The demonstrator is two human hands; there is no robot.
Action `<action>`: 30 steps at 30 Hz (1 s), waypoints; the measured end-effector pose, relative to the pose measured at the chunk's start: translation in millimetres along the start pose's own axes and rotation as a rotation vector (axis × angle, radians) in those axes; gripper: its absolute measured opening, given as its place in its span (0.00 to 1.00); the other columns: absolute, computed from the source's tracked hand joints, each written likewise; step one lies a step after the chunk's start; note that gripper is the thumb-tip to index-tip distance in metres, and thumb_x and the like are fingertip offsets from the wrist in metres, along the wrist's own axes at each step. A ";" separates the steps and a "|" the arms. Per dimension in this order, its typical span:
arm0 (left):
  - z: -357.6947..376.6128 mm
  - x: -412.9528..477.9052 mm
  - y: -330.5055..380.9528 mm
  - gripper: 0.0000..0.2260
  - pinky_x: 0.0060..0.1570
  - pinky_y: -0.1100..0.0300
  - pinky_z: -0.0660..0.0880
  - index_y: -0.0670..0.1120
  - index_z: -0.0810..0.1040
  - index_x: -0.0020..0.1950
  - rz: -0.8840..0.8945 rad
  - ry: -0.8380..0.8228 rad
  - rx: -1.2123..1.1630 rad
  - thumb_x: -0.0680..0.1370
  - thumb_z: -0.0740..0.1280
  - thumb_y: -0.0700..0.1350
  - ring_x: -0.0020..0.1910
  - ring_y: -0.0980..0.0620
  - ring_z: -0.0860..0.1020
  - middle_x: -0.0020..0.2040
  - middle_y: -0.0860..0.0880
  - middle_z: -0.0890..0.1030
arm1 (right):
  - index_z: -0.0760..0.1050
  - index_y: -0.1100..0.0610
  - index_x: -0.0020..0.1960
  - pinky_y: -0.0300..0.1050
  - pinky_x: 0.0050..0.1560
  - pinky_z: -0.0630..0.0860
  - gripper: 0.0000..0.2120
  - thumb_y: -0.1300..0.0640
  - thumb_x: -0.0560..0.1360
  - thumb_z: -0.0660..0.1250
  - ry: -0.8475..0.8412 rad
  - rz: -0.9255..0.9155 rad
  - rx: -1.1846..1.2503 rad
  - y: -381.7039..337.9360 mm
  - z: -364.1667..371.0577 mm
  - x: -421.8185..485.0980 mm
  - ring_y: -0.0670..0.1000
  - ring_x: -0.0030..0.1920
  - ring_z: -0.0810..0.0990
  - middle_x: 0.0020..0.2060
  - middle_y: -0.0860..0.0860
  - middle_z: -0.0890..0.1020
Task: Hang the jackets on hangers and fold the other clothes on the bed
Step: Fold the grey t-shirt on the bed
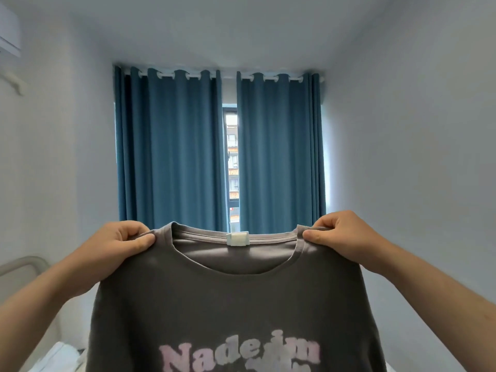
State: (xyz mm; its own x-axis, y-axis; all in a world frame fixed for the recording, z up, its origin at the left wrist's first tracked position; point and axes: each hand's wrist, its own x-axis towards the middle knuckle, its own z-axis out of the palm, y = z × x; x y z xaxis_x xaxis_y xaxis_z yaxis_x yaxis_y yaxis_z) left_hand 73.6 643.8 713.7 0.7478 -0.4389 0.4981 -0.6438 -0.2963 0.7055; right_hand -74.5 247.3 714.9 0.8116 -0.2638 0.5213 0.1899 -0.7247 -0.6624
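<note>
A dark grey T-shirt (pixel 230 299) with pale pink lettering hangs upright in front of me, its printed front towards me and a white label at the back of the collar. My left hand (pixel 122 244) pinches the left shoulder seam beside the collar. My right hand (pixel 339 237) pinches the right shoulder seam the same way. Both arms are raised, so the shirt's lower part runs out of view at the bottom edge. The bed surface is hidden behind the shirt.
Blue curtains (pixel 174 151) hang at the far wall with a narrow window gap (pixel 232 167) between them. A curved pale headboard (pixel 24 264) shows at the lower left, white bedding (pixel 57 355) below it. An air conditioner (pixel 9 36) sits high on the left wall.
</note>
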 end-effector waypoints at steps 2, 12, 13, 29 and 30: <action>-1.6 -8.5 -3.7 0.18 0.38 0.57 0.75 0.44 0.82 0.40 0.002 -0.048 -0.045 0.68 0.72 0.60 0.34 0.51 0.80 0.37 0.41 0.83 | 0.83 0.47 0.34 0.32 0.33 0.71 0.10 0.46 0.73 0.74 -0.039 0.015 -0.012 -3.7 -8.5 -16.7 0.38 0.30 0.78 0.29 0.45 0.82; 30.9 -40.2 -56.9 0.29 0.37 0.58 0.72 0.43 0.81 0.43 -0.059 -0.126 -0.032 0.65 0.70 0.70 0.32 0.49 0.79 0.35 0.42 0.82 | 0.81 0.51 0.33 0.33 0.30 0.70 0.12 0.48 0.73 0.73 -0.179 0.158 0.047 8.5 -20.9 -65.8 0.41 0.29 0.75 0.26 0.45 0.78; 44.7 -45.7 -65.0 0.26 0.38 0.57 0.71 0.44 0.81 0.42 -0.102 -0.158 -0.036 0.66 0.70 0.67 0.32 0.51 0.78 0.35 0.42 0.81 | 0.80 0.50 0.31 0.32 0.30 0.69 0.13 0.48 0.73 0.73 -0.200 0.191 0.035 19.8 -11.4 -68.4 0.40 0.28 0.74 0.26 0.44 0.77; 361.1 -285.8 -364.0 0.17 0.36 0.65 0.68 0.52 0.66 0.32 -0.792 -0.555 0.172 0.78 0.68 0.49 0.33 0.58 0.73 0.30 0.50 0.74 | 0.72 0.55 0.35 0.43 0.37 0.70 0.15 0.48 0.75 0.69 -0.530 0.886 -0.287 381.2 269.1 -301.3 0.46 0.35 0.76 0.31 0.50 0.78; 376.1 -298.3 -379.0 0.17 0.36 0.65 0.69 0.52 0.67 0.32 -0.824 -0.544 0.177 0.78 0.68 0.50 0.33 0.58 0.74 0.31 0.51 0.75 | 0.74 0.55 0.36 0.42 0.37 0.70 0.15 0.47 0.76 0.68 -0.528 0.895 -0.302 397.7 283.6 -310.2 0.45 0.36 0.77 0.32 0.50 0.78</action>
State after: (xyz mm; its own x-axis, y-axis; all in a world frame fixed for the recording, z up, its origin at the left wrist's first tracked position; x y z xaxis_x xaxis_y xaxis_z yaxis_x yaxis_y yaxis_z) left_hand 33.6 567.9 108.1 0.8241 -0.3547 -0.4415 -0.0063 -0.7853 0.6191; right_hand -94.0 221.5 137.2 0.7373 -0.5199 -0.4313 -0.6753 -0.5516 -0.4895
